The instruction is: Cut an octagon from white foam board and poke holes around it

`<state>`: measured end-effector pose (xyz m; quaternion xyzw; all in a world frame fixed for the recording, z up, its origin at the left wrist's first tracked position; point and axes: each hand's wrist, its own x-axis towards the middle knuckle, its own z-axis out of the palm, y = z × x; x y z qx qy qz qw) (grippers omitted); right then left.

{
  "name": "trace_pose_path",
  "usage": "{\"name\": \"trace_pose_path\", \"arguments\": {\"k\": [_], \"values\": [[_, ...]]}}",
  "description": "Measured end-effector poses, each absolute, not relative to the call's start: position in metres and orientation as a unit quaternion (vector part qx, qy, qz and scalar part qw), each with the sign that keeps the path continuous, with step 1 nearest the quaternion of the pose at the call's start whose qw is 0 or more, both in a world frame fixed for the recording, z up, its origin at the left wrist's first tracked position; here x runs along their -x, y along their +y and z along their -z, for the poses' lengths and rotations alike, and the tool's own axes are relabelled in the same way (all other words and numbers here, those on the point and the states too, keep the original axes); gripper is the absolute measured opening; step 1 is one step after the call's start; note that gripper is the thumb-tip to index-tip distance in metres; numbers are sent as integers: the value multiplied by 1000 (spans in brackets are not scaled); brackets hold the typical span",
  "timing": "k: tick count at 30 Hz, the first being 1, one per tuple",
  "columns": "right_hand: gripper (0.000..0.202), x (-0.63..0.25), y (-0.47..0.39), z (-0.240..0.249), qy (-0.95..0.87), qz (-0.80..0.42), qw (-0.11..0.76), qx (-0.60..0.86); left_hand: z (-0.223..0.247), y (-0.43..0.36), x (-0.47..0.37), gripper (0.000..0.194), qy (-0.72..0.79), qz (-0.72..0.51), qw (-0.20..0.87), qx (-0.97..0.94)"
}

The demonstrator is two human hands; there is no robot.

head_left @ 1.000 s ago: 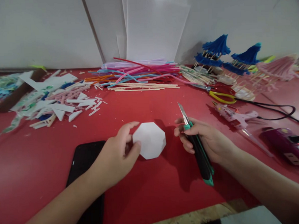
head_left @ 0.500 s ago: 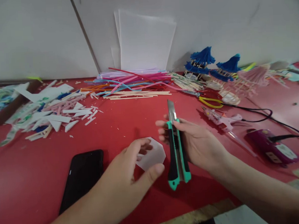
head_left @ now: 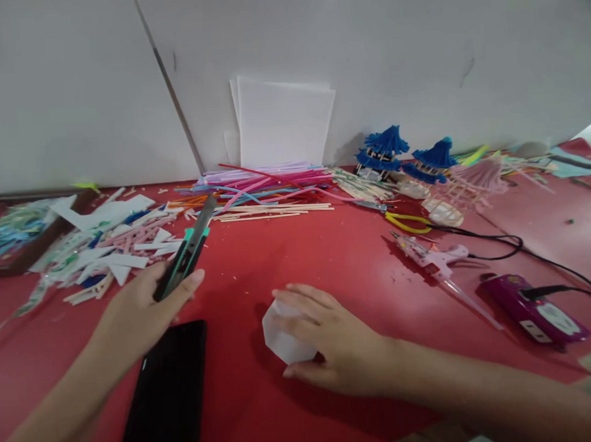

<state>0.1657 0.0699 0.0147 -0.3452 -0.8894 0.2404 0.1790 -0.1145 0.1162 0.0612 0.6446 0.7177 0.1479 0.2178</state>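
We had our left hand (head_left: pixel 148 307) wrapped around the handle of a green-and-black utility knife (head_left: pixel 183 256), its blade pointing to the far side, with a black phone (head_left: pixel 169 399) lying nearer to us. Our right hand (head_left: pixel 335 342) was half spread, fingers and thumb curved over a white octagon (head_left: pixel 282 344) at the near middle of the red table (head_left: pixel 262 260); we could not tell whether it gripped the piece. A pink glue gun (head_left: pixel 435 258) lay to the right.
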Motion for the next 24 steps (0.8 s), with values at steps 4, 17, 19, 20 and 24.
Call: {"name": "trace_pose_path", "arguments": {"k": [4, 17, 19, 20, 24], "values": [[41, -175, 66, -7, -897, -193, 152, 366, -61, 122, 141, 51, 761, -21, 85, -643], [37, -196, 89, 0, -847, -145, 197, 471, -58, 129, 151, 40, 716, 55, 64, -693], [36, -195, 87, 0, -850, -152, 199, 463, -58, 131, 149, 40, 708, 64, 47, -701], [36, -195, 86, 0, -853, -158, 200, 455, -59, 132, 147, 39, 705, 69, 39, -705], [34, -192, 84, 2, -870, -178, 203, 412, -62, 135, 143, 40, 716, 89, 10, -693]]}}
